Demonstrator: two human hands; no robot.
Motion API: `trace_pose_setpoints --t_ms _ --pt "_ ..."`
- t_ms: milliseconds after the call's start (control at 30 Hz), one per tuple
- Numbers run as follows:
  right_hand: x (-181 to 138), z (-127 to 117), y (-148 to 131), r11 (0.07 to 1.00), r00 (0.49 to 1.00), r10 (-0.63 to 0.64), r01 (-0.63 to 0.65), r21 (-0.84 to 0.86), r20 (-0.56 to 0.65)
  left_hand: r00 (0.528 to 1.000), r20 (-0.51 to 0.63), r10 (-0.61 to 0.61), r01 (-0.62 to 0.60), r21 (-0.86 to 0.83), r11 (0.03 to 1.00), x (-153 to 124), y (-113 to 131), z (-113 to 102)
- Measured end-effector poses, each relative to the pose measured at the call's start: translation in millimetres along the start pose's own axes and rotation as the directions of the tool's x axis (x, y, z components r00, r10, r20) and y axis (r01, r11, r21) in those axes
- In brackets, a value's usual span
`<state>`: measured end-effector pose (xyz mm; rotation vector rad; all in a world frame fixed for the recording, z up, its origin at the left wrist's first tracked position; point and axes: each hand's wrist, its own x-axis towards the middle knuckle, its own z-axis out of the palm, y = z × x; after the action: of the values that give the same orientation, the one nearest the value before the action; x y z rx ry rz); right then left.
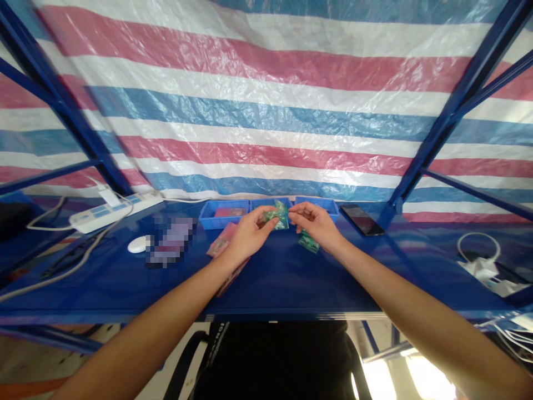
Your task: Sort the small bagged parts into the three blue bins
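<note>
In front of the bins, my left hand point(254, 228) is closed with thumb and fingers on a small green plastic bag point(280, 218). My right hand point(314, 222) is at the right of this bag, its fingertips drawn together close to the bag's edge; what they pinch, if anything, is too small to make out. A second green bag point(308, 243) lies on the table beneath my right hand. Beside my left wrist rests a pink bag point(220, 241), and another flat pinkish piece point(231, 278) shows partly under the left forearm.
Three blue bins stand along the back: the left bin point(212, 223) contains something pink, the middle bin point(270, 201) and right bin point(333, 206) are partly hidden. A phone point(361, 220) lies right. Leftward are a white power strip point(112, 214), cables and a white oval object point(138, 244).
</note>
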<state>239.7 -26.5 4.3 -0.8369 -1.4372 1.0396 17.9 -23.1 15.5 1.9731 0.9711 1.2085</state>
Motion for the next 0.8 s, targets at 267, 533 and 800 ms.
trace_pose_setpoints --t_ms 267,533,800 --pt "-0.7 0.7 14.6 0.999 0.977 0.032 -0.039 0.028 0.21 0.999 0.037 0.034 -0.03 -0.104 0.994 0.6 -6.1 1.0" --pt "-0.6 3.0 9.9 0.998 0.985 0.049 -0.055 0.033 0.166 0.996 0.084 0.014 0.005 -0.224 0.975 0.5 -3.5 0.7" --pt "2.7 -1.4 13.4 1.0 1.0 0.008 -0.008 -0.022 -0.004 0.998 0.01 0.058 -0.059 0.067 0.996 -2.5 -2.6 3.8"
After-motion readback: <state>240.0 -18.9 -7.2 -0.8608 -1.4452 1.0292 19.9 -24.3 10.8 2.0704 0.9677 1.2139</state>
